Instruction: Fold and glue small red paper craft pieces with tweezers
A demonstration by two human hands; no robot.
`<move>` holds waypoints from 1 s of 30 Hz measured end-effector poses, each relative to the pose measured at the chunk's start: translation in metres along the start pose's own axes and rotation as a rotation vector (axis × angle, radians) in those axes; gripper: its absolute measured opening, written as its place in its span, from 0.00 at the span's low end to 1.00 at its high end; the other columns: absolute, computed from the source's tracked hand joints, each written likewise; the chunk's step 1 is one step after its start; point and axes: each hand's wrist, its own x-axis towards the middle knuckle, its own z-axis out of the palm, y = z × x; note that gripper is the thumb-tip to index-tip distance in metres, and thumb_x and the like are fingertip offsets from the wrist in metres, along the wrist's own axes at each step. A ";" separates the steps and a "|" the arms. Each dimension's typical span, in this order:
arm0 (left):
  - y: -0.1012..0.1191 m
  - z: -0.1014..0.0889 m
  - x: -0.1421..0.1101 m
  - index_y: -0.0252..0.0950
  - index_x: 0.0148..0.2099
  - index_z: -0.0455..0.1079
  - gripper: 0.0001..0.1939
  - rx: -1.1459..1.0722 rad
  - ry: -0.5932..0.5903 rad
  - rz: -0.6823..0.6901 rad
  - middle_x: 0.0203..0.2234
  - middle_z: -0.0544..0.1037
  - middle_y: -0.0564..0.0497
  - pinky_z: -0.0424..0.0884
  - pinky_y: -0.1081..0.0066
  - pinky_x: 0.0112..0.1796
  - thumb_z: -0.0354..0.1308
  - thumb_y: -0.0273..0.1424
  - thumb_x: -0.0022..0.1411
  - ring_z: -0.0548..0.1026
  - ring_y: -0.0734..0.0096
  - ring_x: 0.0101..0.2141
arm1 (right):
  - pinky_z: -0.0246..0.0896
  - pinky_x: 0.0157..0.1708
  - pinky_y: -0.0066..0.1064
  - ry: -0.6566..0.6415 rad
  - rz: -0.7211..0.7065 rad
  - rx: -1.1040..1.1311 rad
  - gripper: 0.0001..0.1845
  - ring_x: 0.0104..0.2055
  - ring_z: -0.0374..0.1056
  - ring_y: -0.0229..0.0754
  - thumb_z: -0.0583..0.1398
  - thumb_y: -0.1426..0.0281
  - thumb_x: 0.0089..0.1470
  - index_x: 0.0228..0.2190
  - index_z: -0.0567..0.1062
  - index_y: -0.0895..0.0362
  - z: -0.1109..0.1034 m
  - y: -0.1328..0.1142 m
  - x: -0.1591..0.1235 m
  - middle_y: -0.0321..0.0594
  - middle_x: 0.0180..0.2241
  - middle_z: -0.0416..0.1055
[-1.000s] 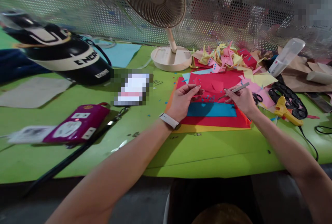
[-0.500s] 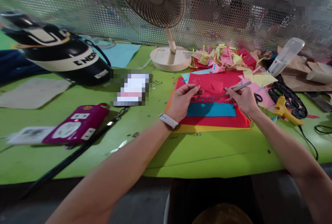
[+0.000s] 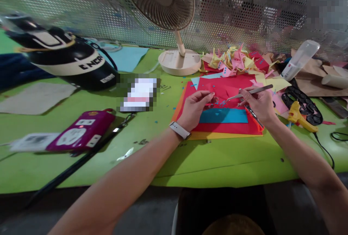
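My right hand (image 3: 259,104) grips a pair of metal tweezers (image 3: 261,89), whose bent tip points left over small blue paper bits (image 3: 221,103). Opposite it, my left hand (image 3: 194,110) is closed in a pinch, thumb against fingertips; what it holds, if anything, blends with the red paper behind. Both hands are over a stack with a red sheet (image 3: 228,129) and a blue paper strip (image 3: 225,116). Scissors (image 3: 254,115) lie partly under my right hand, at the stack's right edge.
Folded pink and yellow paper pieces (image 3: 236,59) pile up behind the stack. To the right are a yellow glue gun (image 3: 300,117), a black tray (image 3: 301,102) and a clear bottle (image 3: 300,61). A fan (image 3: 179,62), a phone (image 3: 140,93), a purple power strip (image 3: 81,130) and a black bottle (image 3: 73,61) stand leftward.
My right hand has shifted slightly right with the tweezers, exposing more of the scissors. My left hand has moved slightly right and stays pinched.
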 end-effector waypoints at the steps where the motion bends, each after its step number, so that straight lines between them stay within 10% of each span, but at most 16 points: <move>1: 0.000 0.001 -0.002 0.37 0.34 0.75 0.18 0.004 -0.010 -0.020 0.28 0.80 0.51 0.72 0.73 0.32 0.73 0.40 0.43 0.78 0.72 0.31 | 0.70 0.21 0.28 0.002 -0.001 0.008 0.23 0.21 0.73 0.39 0.67 0.50 0.46 0.28 0.75 0.57 0.000 -0.002 -0.001 0.36 0.22 0.74; 12: -0.001 0.012 -0.018 0.36 0.34 0.74 0.19 -0.010 -0.179 -0.164 0.31 0.81 0.50 0.74 0.69 0.34 0.74 0.42 0.44 0.79 0.67 0.33 | 0.68 0.20 0.25 0.063 -0.057 0.020 0.21 0.21 0.72 0.35 0.66 0.51 0.48 0.30 0.75 0.57 -0.001 -0.008 -0.005 0.36 0.26 0.76; 30: 0.001 -0.003 0.004 0.36 0.34 0.74 0.14 -0.023 0.036 -0.006 0.30 0.80 0.50 0.72 0.71 0.35 0.70 0.38 0.48 0.78 0.72 0.32 | 0.69 0.23 0.30 -0.193 -0.041 -0.195 0.18 0.24 0.76 0.41 0.63 0.53 0.53 0.27 0.75 0.56 0.010 0.013 -0.012 0.39 0.25 0.76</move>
